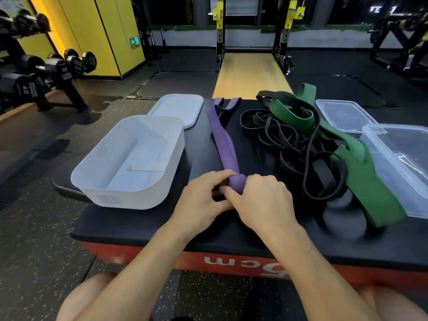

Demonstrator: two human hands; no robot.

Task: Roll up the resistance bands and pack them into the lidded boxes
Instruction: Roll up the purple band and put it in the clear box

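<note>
A purple resistance band (224, 144) lies stretched away from me on the black padded box top (243, 230). Its near end is wound into a small roll, which my left hand (201, 200) and my right hand (261, 200) both pinch from either side. To the right lies a tangle of thin black bands (291, 140) with a wide green band (356, 172) draped over it. An open white box (129, 193) stands at the left, its lid (178, 110) behind it. A clear plastic box (403, 158) sits at the right edge, its clear lid (342, 114) behind.
The black top belongs to a red plyo box (208, 260) whose front edge is close to me. A dumbbell rack (46, 72) stands at the far left, a squat rack (252, 31) straight ahead. My knees show at the bottom corners.
</note>
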